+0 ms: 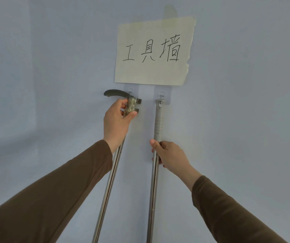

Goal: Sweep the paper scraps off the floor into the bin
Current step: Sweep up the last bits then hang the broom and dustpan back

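Two long metal poles hang side by side on a pale blue wall. The left pole [109,186] ends in a dark curved handle [113,94] with a clip, hung on a small hook [130,91]. My left hand [117,123] grips the top of this pole just under the handle. The right pole [154,190] has a grey grip [159,123] whose loop hangs on a second hook [161,97]. My right hand [167,154] holds that pole just below the grey grip. The poles' lower ends, the floor, the scraps and the bin are out of view.
A cream paper sign [154,53] with handwritten characters is taped to the wall [53,67] right above the hooks. Brown sleeves cover both forearms. Bare wall lies to either side of the poles.
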`<state>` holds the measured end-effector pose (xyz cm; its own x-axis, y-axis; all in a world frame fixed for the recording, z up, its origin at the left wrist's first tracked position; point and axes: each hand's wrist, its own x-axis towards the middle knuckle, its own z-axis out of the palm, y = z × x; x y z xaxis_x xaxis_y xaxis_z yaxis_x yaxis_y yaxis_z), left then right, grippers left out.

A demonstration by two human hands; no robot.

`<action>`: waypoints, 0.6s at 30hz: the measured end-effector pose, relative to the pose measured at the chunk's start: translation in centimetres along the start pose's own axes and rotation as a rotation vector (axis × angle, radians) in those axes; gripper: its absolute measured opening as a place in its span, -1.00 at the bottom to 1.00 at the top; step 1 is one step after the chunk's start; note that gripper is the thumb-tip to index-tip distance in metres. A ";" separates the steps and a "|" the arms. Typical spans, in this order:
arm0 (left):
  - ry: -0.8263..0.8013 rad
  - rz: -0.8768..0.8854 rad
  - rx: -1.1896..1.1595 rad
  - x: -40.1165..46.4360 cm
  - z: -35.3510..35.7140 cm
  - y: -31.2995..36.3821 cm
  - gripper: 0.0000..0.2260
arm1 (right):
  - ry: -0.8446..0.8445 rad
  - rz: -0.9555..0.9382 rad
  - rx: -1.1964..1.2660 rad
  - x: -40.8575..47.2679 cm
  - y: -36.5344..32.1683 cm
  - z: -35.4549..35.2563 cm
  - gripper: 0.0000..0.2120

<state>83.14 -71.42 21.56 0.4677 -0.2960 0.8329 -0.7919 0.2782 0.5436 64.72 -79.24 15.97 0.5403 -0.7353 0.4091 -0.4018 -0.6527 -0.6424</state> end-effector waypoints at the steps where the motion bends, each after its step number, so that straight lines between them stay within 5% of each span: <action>1: -0.003 -0.006 -0.007 0.0 0.0 0.0 -0.70 | 0.000 0.002 0.002 0.0 0.0 0.0 -0.39; 10: -0.047 0.000 -0.009 -0.7 0.2 -0.1 -0.59 | -0.013 0.014 -0.014 -0.2 -0.4 0.0 -0.31; 18: -0.101 -0.064 -0.024 -3.1 -0.2 -1.9 -0.60 | 0.051 -0.021 -0.296 -0.7 -0.7 -0.6 -0.57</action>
<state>83.32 -70.81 17.96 0.4737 -0.4044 0.7824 -0.7515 0.2776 0.5985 64.22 -78.40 16.52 0.5165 -0.7241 0.4570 -0.5928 -0.6876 -0.4194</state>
